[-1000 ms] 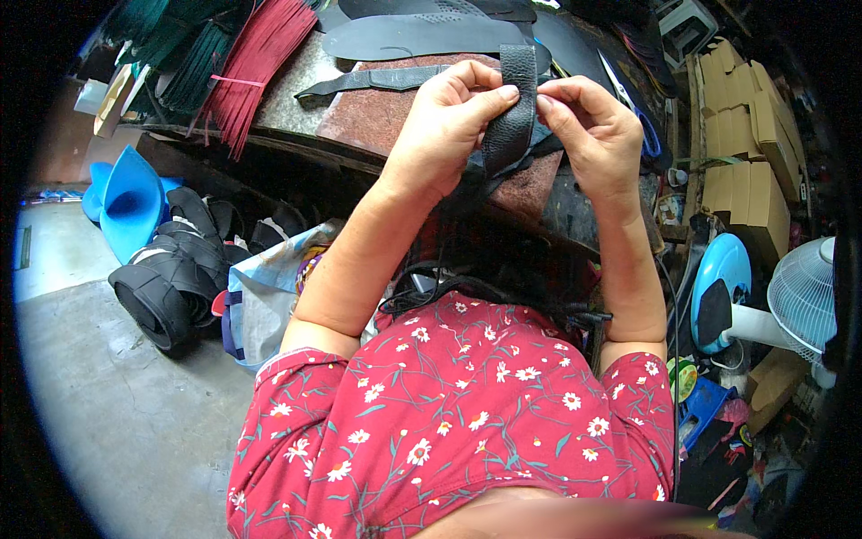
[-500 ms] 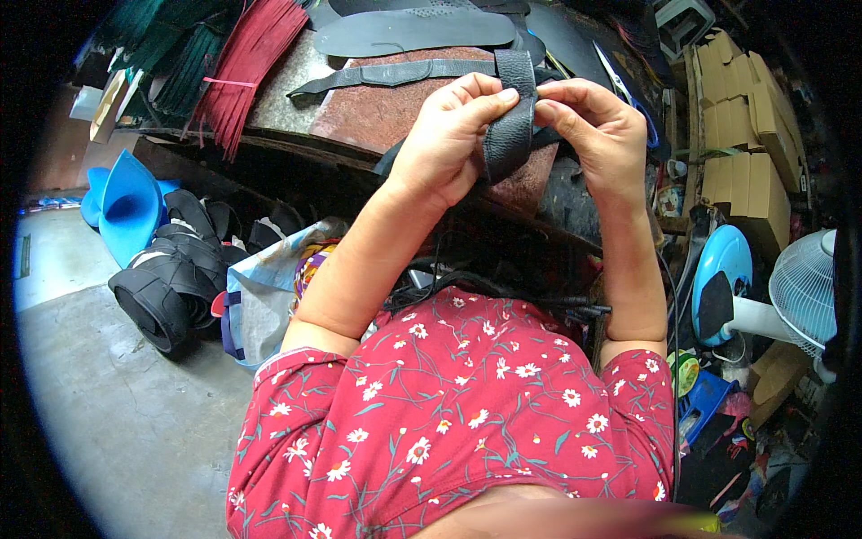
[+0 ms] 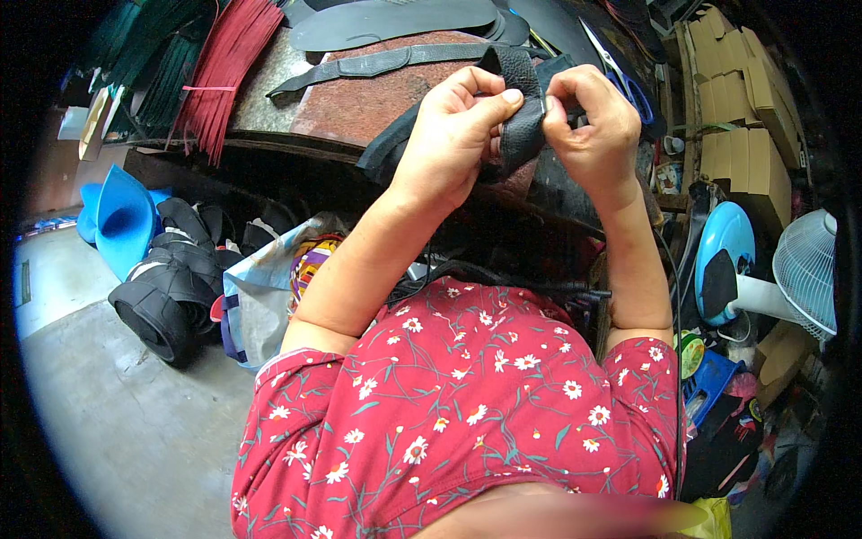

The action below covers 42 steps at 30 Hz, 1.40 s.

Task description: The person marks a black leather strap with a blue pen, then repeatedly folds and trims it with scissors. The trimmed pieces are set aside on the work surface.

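Note:
My left hand (image 3: 453,126) grips a black grained leather piece (image 3: 521,126), its thumb pressed on the near face. Close against the leather's right edge, my right hand (image 3: 594,126) is closed in a pinch. What lies between its fingertips is too small to make out. More black material (image 3: 388,148) shows behind and to the left of my left wrist. Beyond my hands, a long black strap (image 3: 377,63) lies across a reddish stone slab (image 3: 346,106) on the workbench.
Grey sole-shaped sheets (image 3: 386,25) lie at the far side. Blue-handled scissors (image 3: 620,74) sit right of my hands. Red strips (image 3: 224,67) hang over the bench's left edge. Cardboard boxes (image 3: 754,171) and a fan (image 3: 799,269) stand right; black rolled pieces (image 3: 162,301) lie on the left floor.
The leather piece has turned and folded in my left hand, and more black material shows to its left. My right hand has curled tighter by the leather's edge. The view has shifted slightly.

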Available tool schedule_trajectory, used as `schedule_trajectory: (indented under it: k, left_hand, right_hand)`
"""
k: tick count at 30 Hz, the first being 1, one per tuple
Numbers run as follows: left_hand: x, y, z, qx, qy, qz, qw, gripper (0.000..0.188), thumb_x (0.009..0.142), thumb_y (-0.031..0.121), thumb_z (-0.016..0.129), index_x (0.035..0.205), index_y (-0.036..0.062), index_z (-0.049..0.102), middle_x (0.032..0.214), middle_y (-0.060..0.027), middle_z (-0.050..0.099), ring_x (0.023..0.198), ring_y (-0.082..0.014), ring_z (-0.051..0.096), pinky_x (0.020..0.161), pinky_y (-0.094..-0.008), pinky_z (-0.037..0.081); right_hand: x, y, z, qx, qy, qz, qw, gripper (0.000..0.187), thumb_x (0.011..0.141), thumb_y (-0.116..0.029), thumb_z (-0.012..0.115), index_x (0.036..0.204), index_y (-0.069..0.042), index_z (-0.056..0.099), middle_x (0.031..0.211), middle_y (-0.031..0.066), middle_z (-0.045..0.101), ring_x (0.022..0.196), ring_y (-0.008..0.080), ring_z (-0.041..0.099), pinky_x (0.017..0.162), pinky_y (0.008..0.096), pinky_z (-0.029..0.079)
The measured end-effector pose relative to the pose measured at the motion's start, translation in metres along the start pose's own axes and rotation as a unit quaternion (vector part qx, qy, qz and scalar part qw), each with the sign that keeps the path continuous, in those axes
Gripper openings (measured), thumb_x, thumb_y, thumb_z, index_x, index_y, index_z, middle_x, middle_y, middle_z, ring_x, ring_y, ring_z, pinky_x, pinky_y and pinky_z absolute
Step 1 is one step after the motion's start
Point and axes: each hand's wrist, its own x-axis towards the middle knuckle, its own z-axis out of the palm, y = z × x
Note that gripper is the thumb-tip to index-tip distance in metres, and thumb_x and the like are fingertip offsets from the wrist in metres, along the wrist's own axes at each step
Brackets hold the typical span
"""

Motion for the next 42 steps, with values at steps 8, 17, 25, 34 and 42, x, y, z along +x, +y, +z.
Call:
schedule_trajectory:
  k: [8, 17, 25, 34, 42]
  left_hand:
    - [0.001, 0.0, 0.01, 0.005, 0.04, 0.002, 0.999, 0.015, 0.089, 0.009, 0.064, 0.099, 0.0036, 0.053, 0.075, 0.0001, 0.06, 0.057, -0.0026, 0.053, 0.047, -0.0165, 0.039]
    - [-0.004, -0.002, 0.014, 0.008, 0.029, 0.028, 0.999, 0.013, 0.09, 0.009, 0.063, 0.097, 0.0042, 0.053, 0.075, 0.0006, 0.059, 0.057, -0.0031, 0.052, 0.047, -0.0177, 0.04]
    - [0.001, -0.002, 0.014, -0.008, 0.024, 0.025, 0.999, 0.013, 0.089, 0.01, 0.064, 0.096, 0.0045, 0.053, 0.074, 0.0008, 0.059, 0.056, -0.0031, 0.052, 0.047, -0.0174, 0.039]
    - [-0.003, 0.0, 0.017, 0.019, 0.034, 0.038, 0.999, 0.014, 0.09, 0.011, 0.064, 0.095, 0.0046, 0.053, 0.069, 0.0028, 0.055, 0.054, -0.0029, 0.047, 0.048, -0.018, 0.037]
    - [0.01, 0.017, 0.008, -0.019, -0.013, 0.131, 0.991, 0.014, 0.09, 0.01, 0.063, 0.098, 0.0041, 0.053, 0.076, -0.0012, 0.061, 0.061, -0.0052, 0.057, 0.053, -0.0183, 0.046]
  right_hand:
    - [-0.003, -0.003, -0.013, 0.155, -0.052, 0.09, 0.982, 0.015, 0.079, -0.002, 0.068, 0.093, 0.0, 0.067, 0.077, 0.0073, 0.063, 0.071, 0.0145, 0.063, 0.066, 0.0254, 0.051]
    - [-0.004, -0.003, -0.005, 0.053, -0.026, 0.119, 0.991, 0.007, 0.082, 0.0, 0.064, 0.088, 0.002, 0.065, 0.078, 0.0033, 0.06, 0.071, 0.0087, 0.056, 0.067, 0.0214, 0.046]
    - [-0.004, -0.002, -0.009, 0.128, -0.026, 0.054, 0.99, 0.011, 0.078, -0.003, 0.068, 0.087, 0.003, 0.066, 0.079, 0.008, 0.062, 0.069, 0.0161, 0.06, 0.064, 0.0248, 0.048]
    - [-0.001, 0.009, -0.014, 0.045, 0.049, 0.117, 0.991, 0.003, 0.079, 0.0, 0.061, 0.077, -0.001, 0.063, 0.073, 0.0064, 0.061, 0.068, 0.0149, 0.059, 0.064, 0.0279, 0.048]
    - [-0.022, -0.013, -0.021, 0.441, -0.204, 0.309, 0.817, 0.029, 0.087, -0.015, 0.07, 0.108, 0.001, 0.06, 0.093, -0.0008, 0.062, 0.087, 0.0069, 0.057, 0.079, 0.0226, 0.047]
